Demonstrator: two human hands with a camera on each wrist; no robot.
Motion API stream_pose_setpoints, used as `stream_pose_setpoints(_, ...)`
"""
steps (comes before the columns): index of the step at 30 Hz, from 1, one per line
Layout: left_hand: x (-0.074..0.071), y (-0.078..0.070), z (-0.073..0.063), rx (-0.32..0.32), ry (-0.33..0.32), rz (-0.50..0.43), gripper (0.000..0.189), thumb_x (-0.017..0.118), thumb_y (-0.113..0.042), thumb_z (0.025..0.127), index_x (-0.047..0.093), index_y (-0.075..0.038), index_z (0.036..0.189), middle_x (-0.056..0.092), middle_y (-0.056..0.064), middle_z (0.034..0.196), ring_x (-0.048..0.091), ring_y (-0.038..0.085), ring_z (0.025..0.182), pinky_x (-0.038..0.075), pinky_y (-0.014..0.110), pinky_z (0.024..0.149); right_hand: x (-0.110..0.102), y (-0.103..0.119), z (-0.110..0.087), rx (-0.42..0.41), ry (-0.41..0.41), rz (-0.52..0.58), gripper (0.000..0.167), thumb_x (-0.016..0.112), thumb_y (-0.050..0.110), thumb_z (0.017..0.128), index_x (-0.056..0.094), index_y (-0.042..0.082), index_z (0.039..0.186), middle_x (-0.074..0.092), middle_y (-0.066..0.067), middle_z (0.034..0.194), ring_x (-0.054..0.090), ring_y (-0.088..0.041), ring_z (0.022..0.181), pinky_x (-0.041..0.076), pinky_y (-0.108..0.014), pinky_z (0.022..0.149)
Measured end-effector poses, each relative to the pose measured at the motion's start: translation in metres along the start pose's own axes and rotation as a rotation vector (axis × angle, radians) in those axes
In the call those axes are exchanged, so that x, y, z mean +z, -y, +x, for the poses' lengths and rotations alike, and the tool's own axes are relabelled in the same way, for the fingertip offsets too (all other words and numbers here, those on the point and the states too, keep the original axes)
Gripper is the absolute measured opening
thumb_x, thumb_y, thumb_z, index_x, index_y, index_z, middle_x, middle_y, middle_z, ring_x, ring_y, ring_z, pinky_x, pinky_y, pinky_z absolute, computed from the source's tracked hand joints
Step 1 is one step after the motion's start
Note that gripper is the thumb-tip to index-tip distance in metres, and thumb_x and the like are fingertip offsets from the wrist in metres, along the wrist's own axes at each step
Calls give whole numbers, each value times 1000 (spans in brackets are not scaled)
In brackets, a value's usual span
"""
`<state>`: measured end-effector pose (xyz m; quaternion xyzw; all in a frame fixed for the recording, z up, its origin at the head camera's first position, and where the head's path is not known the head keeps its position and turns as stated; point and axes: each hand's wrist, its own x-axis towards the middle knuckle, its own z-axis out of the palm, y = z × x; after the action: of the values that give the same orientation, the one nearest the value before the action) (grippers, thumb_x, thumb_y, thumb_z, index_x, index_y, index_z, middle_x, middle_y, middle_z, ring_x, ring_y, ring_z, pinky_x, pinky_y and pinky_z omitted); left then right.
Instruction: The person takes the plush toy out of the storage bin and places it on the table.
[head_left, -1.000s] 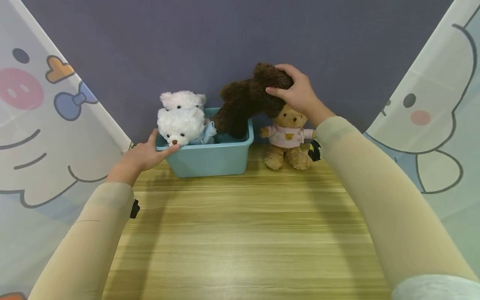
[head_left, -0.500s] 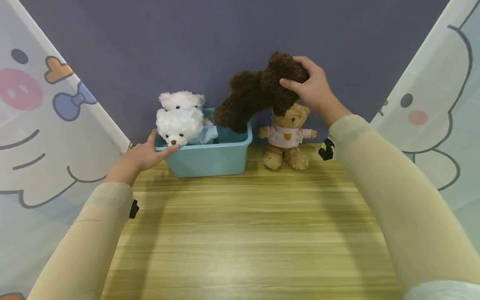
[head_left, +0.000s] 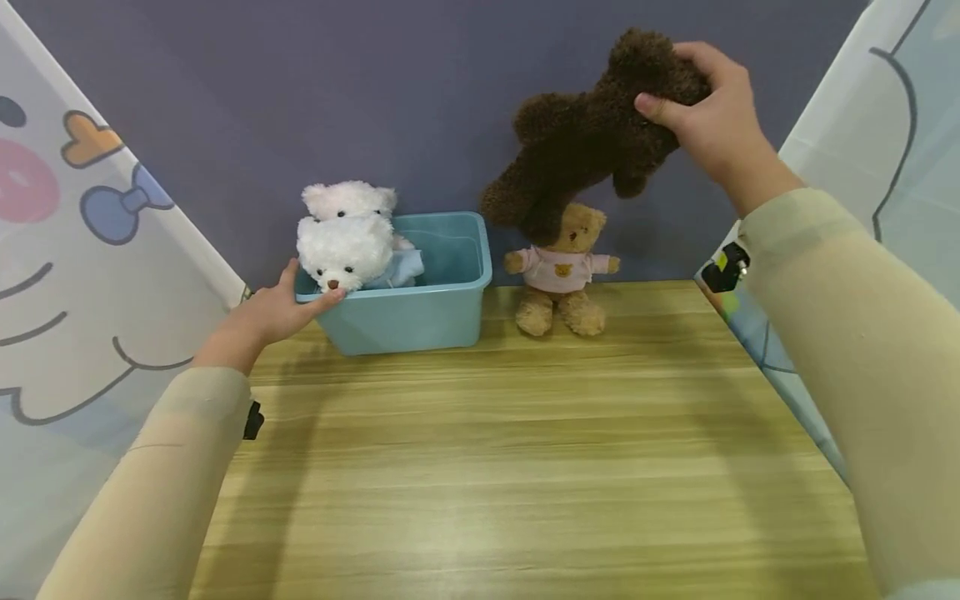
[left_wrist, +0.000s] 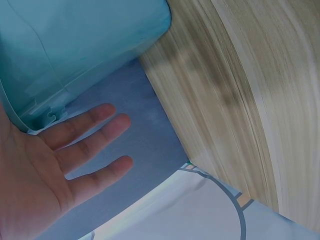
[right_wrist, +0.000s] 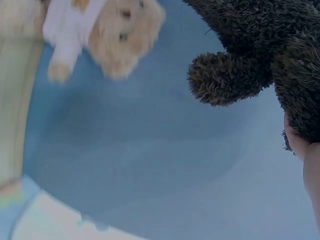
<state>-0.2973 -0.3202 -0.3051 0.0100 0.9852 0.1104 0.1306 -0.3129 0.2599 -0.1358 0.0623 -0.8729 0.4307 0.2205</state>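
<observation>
A dark brown teddy bear point(head_left: 592, 133) is held up by my right hand point(head_left: 723, 117), which grips it by the head. Its body slants down to the left, and its feet overlap the head of a tan teddy bear point(head_left: 558, 268) in a pink top. In the right wrist view the brown fur point(right_wrist: 250, 45) fills the upper right. My left hand point(head_left: 262, 317) rests against the left corner of a light blue bin point(head_left: 401, 321), thumb along the front rim. The left wrist view shows its fingers point(left_wrist: 95, 145) spread and straight, outside the bin's wall; the thumb is hidden there.
Two white plush bears sit at the left of the bin, the front one point(head_left: 345, 250) in light blue, the other point(head_left: 348, 198) behind it. Wood-grain table point(head_left: 510, 450) lies in front. A grey-blue backdrop point(head_left: 420, 92) and cartoon-printed cloths point(head_left: 90, 292) surround it.
My right hand has lifted the brown teddy bear out of the bin, up and to the right. My left hand stays at the bin's corner. The view has shifted slightly.
</observation>
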Motion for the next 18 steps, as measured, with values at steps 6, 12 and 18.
stream_pose_setpoints(6, -4, 7, 0, 4, -25, -7, 129, 24, -99, 88, -35, -12, 162, 32, 57, 151, 58, 70, 118, 57, 56, 65, -47, -5, -2, 30, -52, -61, 69, 74, 39, 99, 43, 42, 161, 34, 17, 171, 28, -8, 160, 19, -35, 137)
stream_pose_setpoints(12, -9, 11, 5, 26, -19, -56, 127, 26, -97, 89, -38, -13, 161, 17, 54, 160, 33, 75, 139, 41, 84, 101, -76, -22, -12, 111, -41, -208, 74, 70, 46, 100, 33, 49, 164, 23, 16, 176, 16, -15, 167, 13, -49, 138)
stream_pose_setpoints(18, -13, 17, 12, 22, -25, -78, 127, 28, -95, 91, -38, -12, 160, 11, 53, 162, 26, 77, 141, 33, 86, 109, -78, -53, -15, -6, 61, -390, 73, 72, 43, 101, 42, 29, 165, 33, -3, 175, 30, -38, 162, 25, -64, 131)
